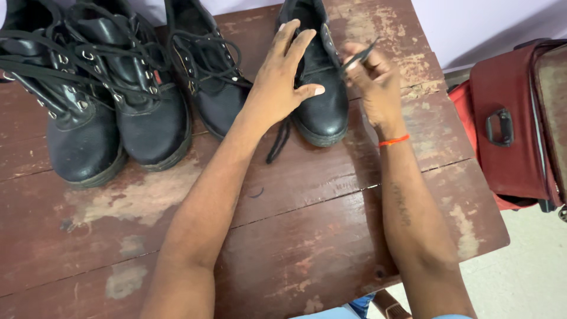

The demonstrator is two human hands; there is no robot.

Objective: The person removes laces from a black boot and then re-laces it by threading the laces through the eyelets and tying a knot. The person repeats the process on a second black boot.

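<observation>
Boot number four, the black leather one farthest right in the row, stands toe-near on the worn red-brown wooden table. Its black lace is the thing being worked: one end is pinched between the fingertips of the right hand just right of the eyelets, while the other end trails off the left side of the toe onto the wood. The left hand lies flat and spread across the boot's tongue and upper, steadying it. To thread well, I judge the left hand should press firmly so the boot does not slide, and the pinch should stay close to the lace tip so it enters the eyelet straight. An orange thread band circles the right wrist. Left of this boot stand three more black boots, already laced, their laces loose and tangled. Right of the table sits a dark red suitcase.
</observation>
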